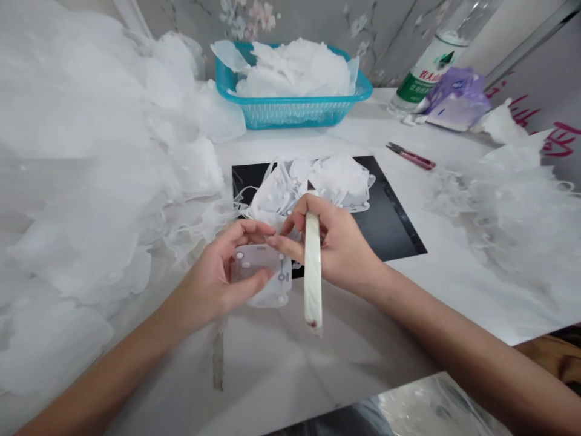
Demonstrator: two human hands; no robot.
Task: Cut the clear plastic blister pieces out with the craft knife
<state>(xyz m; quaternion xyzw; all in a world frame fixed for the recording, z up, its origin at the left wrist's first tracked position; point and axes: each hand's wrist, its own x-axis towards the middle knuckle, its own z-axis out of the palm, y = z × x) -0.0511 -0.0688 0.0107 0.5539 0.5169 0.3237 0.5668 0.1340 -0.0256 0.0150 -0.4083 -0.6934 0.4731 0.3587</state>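
Observation:
My left hand (231,263) holds a thin translucent, rounded-corner silicone-like piece (265,275) with small round bumps and slots, its thumb lying across the face. My right hand (329,239) is closed around a slim tool with a white-wrapped handle (313,272). A dark tip sticks out above the fingers; the tool's exact kind is unclear. The right thumb and a fingertip meet at the piece's top edge, close to the left fingertips. Just beyond both hands, a pile of similar translucent pieces (342,178) lies on a black mat (390,224).
A large heap of translucent white sheets (91,151) fills the left side. Behind stands a blue basket (295,109) of white pieces. Thread snips (411,156), a water bottle (422,72) and a purple packet (460,100) are at right, with stringy scraps (512,212) nearer.

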